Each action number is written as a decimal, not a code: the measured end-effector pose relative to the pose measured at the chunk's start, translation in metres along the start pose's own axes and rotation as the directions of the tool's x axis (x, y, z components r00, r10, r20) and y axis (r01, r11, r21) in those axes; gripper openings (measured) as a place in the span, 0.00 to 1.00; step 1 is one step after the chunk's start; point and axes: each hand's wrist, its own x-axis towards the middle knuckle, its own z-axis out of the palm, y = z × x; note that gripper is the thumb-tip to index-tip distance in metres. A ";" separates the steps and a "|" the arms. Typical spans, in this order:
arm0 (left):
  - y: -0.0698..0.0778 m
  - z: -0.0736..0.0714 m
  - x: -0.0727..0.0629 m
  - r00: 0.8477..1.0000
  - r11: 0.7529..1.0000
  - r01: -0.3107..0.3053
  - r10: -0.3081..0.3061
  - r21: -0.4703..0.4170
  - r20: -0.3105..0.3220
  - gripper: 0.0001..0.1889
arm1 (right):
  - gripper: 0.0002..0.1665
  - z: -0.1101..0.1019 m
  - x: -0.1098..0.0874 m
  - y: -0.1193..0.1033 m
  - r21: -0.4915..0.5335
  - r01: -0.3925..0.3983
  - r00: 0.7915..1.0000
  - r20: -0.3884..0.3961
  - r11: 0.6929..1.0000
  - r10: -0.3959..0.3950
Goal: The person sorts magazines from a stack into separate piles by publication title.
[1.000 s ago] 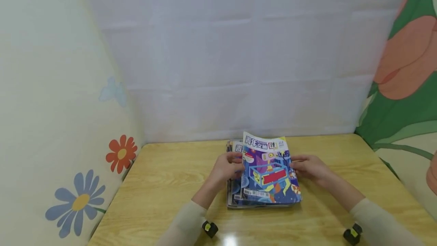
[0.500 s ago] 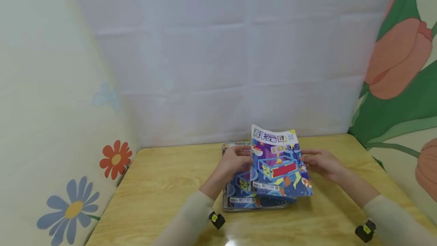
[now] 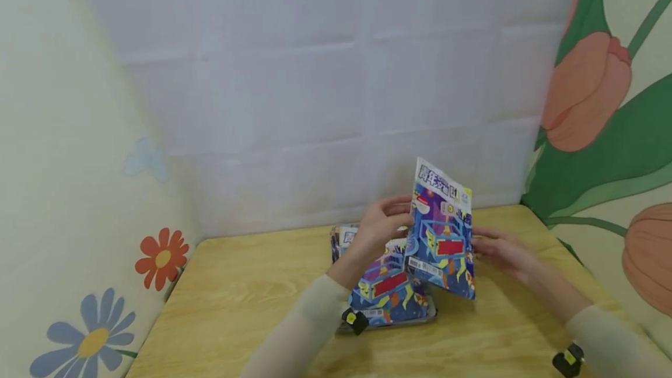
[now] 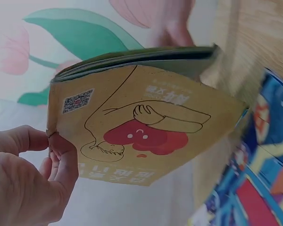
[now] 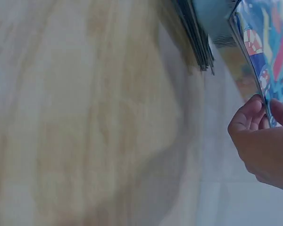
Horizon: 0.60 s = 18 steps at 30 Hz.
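A magazine (image 3: 443,229) with a blue-purple cover is raised and tilted above a stack of magazines (image 3: 385,296). My left hand (image 3: 379,229) pinches its left edge between thumb and fingers. The tan back cover (image 4: 137,127), with a line drawing and a red shape, shows in the left wrist view. On the opposite edge, my right hand (image 3: 506,254) pinches the magazine; the right wrist view shows thumb and curled fingers at that edge. The stack's top magazine carries the same cover design, and the left forearm partly hides it.
The stack lies on a wooden table (image 3: 252,284). Behind the table hangs a white cloth (image 3: 315,104). Painted flowers cover the side walls (image 3: 588,98). Each sleeve has a small black device (image 3: 569,359) near the wrist.
Both hands have lifted the top magazine off the stack and moved it up and to the right, turning it more upright. Another magazine with the same cover is now exposed beneath. The head view has shifted slightly.
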 end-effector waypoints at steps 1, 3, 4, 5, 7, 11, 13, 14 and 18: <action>0.005 0.004 0.001 1.000 1.000 -0.011 0.011 -0.016 0.010 0.24 | 0.34 0.001 0.001 0.004 0.029 0.020 1.000 0.019 0.999 -0.021; 0.012 0.012 0.003 0.999 0.998 -0.024 0.025 -0.050 0.024 0.24 | 0.28 0.004 0.002 0.012 0.120 0.051 0.995 0.083 0.991 -0.061; 0.015 0.015 0.004 0.999 0.997 -0.029 0.031 -0.074 0.031 0.24 | 0.26 0.006 0.003 0.014 0.185 0.057 0.989 0.122 0.981 -0.081; 0.017 0.018 0.005 0.999 0.995 -0.031 0.035 -0.096 0.036 0.24 | 0.23 0.009 0.003 0.016 0.258 0.051 0.982 0.162 0.965 -0.095; 0.019 0.021 0.008 0.998 0.990 -0.031 0.037 -0.136 0.046 0.25 | 0.22 0.013 0.003 0.021 0.414 -0.003 0.956 0.267 0.910 -0.119; 0.015 0.018 0.015 0.998 0.973 -0.007 0.022 -0.229 0.062 0.25 | 0.32 0.018 0.003 0.028 0.595 -0.127 0.886 0.428 0.793 -0.180; 0.009 0.014 0.019 0.998 0.965 -0.001 0.017 -0.263 0.059 0.26 | 0.35 0.016 0.002 0.030 0.628 -0.139 0.876 0.438 0.766 -0.200; 0.005 0.012 0.022 0.998 0.962 0.003 0.012 -0.273 0.054 0.26 | 0.36 0.015 0.001 0.030 0.625 -0.122 0.883 0.422 0.771 -0.203; -0.014 0.009 0.031 1.000 0.969 0.020 -0.020 -0.245 0.006 0.24 | 0.41 0.000 -0.004 0.025 0.555 -0.045 0.949 0.283 0.831 -0.137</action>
